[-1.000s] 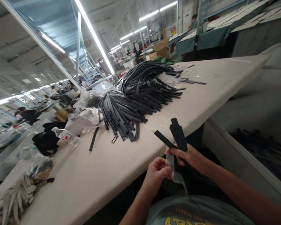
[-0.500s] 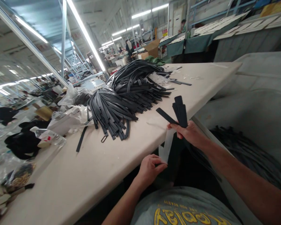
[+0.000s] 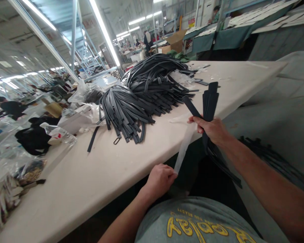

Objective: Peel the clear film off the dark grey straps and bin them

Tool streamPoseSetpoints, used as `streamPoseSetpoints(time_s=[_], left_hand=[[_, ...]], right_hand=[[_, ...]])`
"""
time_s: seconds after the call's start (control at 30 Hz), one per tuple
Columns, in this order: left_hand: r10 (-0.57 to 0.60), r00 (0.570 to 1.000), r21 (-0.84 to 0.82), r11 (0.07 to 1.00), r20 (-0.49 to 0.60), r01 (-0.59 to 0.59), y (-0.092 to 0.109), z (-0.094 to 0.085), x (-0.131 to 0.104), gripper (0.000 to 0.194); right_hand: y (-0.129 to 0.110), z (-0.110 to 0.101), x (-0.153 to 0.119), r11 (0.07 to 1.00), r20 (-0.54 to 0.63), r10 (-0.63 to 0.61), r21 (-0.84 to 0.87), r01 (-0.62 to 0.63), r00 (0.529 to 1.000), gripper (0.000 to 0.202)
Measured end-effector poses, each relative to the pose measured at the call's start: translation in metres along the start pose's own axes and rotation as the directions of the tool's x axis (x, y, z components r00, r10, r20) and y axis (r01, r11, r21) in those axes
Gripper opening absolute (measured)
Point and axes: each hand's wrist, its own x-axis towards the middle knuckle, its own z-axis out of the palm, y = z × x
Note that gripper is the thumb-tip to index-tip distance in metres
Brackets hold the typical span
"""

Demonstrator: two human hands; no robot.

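Note:
My right hand [image 3: 209, 129] is closed around a bundle of flat black straps [image 3: 210, 101] above the table's front edge. Their short ends stick up past the fingers, and the long ends hang down below the tabletop. One strap [image 3: 191, 106] slants off to the left, near my thumb and fingertips. A translucent whitish strip [image 3: 184, 148] stretches from those fingertips down to my left hand [image 3: 162, 177], which pinches its lower end. My left hand is low, just off the table edge. On the table behind lies a big heap of black straps [image 3: 126, 108].
On the tabletop [image 3: 121, 168] lie a single black strap [image 3: 93, 139] and a small black buckle [image 3: 117, 141]. Plastic bags, a clear bottle [image 3: 59, 133] and black cloth [image 3: 36, 136] crowd the left. A large grey bin [image 3: 276, 111] with straps stands at right. People work farther back.
My right hand has lifted the strap bundle slightly higher. The whitish strip, folded before, is now drawn out straighter between my hands. The view has shifted a little.

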Motion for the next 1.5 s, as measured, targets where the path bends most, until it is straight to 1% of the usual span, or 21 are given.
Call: streamPoseSetpoints(time_s=[0.07, 0.1, 0.13, 0.17, 0.23, 0.27, 0.33, 0.43, 0.5, 0.6, 0.7, 0.77, 0.83, 0.9, 0.97, 1.07, 1.13, 1.23, 1.3, 1.37, 1.5], left_hand=[[-0.144, 0.985, -0.174, 0.972, 0.090, 0.158, -0.001, 0.002, 0.003, 0.023], [-0.221, 0.966, -0.326, 0.911, 0.135, 0.253, -0.002, 0.003, 0.006, 0.022], [-0.284, 0.942, -0.500, 0.798, 0.180, 0.336, -0.003, 0.004, 0.009, 0.023], [-0.329, 0.919, -0.657, 0.647, 0.218, 0.387, -0.004, 0.005, 0.012, 0.026], [-0.374, 0.891, -0.847, 0.357, 0.256, 0.393, -0.004, 0.005, 0.019, 0.036], [-0.387, 0.887, -0.889, 0.270, 0.252, 0.370, -0.003, 0.004, 0.023, 0.040], [-0.404, 0.889, -0.929, 0.196, 0.215, 0.313, -0.001, 0.001, 0.031, 0.045], [-0.418, 0.892, -0.971, 0.080, 0.174, 0.227, 0.004, -0.001, 0.042, 0.046], [-0.432, 0.888, -0.984, 0.010, 0.158, 0.179, 0.008, 0.000, 0.048, 0.044], [-0.455, 0.879, -0.989, -0.050, 0.144, 0.137, 0.011, 0.003, 0.057, 0.035], [-0.493, 0.856, -0.986, -0.122, 0.156, 0.110, 0.016, 0.008, 0.065, 0.025], [-0.523, 0.830, -0.977, -0.176, 0.195, 0.119, 0.021, 0.015, 0.070, 0.019], [-0.531, 0.816, -0.971, -0.182, 0.231, 0.157, 0.027, 0.025, 0.072, 0.019], [-0.493, 0.835, -0.970, -0.127, 0.242, 0.207, 0.036, 0.039, 0.072, 0.026], [-0.409, 0.882, -0.967, -0.007, 0.236, 0.255, 0.044, 0.053, 0.067, 0.034], [-0.278, 0.928, -0.917, 0.242, 0.247, 0.317, 0.054, 0.069, 0.056, 0.037], [-0.214, 0.933, -0.856, 0.377, 0.291, 0.353, 0.058, 0.075, 0.049, 0.036], [-0.172, 0.926, -0.781, 0.499, 0.336, 0.376, 0.059, 0.079, 0.041, 0.036], [-0.152, 0.929, -0.748, 0.555, 0.339, 0.364, 0.057, 0.081, 0.038, 0.032], [-0.121, 0.927, -0.734, 0.577, 0.356, 0.358, 0.053, 0.083, 0.035, 0.025], [-0.150, 0.892, -0.741, 0.507, 0.427, 0.440, 0.039, 0.086, 0.030, 0.027]], right_hand=[[0.003, 0.006, 0.006, 1.000, -0.001, 0.014, 0.028, -0.014, 1.000, 0.027], [0.005, 0.007, 0.008, 0.999, 0.002, 0.024, 0.033, -0.024, 1.000, 0.030], [0.008, 0.008, 0.010, 0.999, -0.001, 0.034, 0.035, -0.034, 0.999, 0.033], [0.011, 0.008, 0.012, 0.998, -0.013, 0.044, 0.036, -0.043, 0.999, 0.037], [0.016, 0.003, 0.010, 0.997, -0.057, 0.067, 0.038, -0.065, 0.996, 0.043], [0.018, -0.001, 0.006, 0.996, -0.077, 0.082, 0.034, -0.080, 0.994, 0.045], [0.023, -0.010, -0.009, 0.993, -0.073, 0.119, 0.012, -0.118, 0.990, 0.045], [0.033, -0.029, -0.046, 0.980, 0.016, 0.192, -0.065, -0.191, 0.981, 0.044], [0.043, -0.042, -0.074, 0.949, 0.068, 0.265, -0.193, -0.247, 0.962, 0.045], [0.055, -0.059, -0.113, 0.867, 0.075, 0.374, -0.383, -0.319, 0.924, 0.053], [0.056, -0.066, -0.146, 0.814, 0.078, 0.458, -0.438, -0.382, 0.886, 0.058], [0.052, -0.065, -0.164, 0.794, 0.109, 0.492, -0.462, -0.395, 0.864, 0.059], [0.048, -0.062, -0.178, 0.787, 0.128, 0.512, -0.466, -0.404, 0.849, 0.060], [0.046, -0.060, -0.185, 0.805, 0.109, 0.507, -0.416, -0.424, 0.855, 0.058], [0.047, -0.061, -0.185, 0.842, 0.066, 0.478, -0.318, -0.435, 0.876, 0.056], [0.051, -0.069, -0.176, 0.890, 0.071, 0.447, -0.130, -0.437, 0.892, 0.053], [0.053, -0.072, -0.169, 0.875, 0.135, 0.480, -0.008, -0.484, 0.867, 0.053], [0.053, -0.071, -0.161, 0.821, 0.231, 0.523, 0.122, -0.558, 0.820, 0.055], [0.051, -0.065, -0.155, 0.834, 0.225, 0.501, 0.132, -0.535, 0.836, 0.054], [0.049, -0.057, -0.149, 0.879, 0.190, 0.454, 0.065, -0.473, 0.870, 0.050], [0.046, -0.043, -0.137, 0.925, 0.161, 0.377, -0.103, -0.365, 0.912, 0.043]])
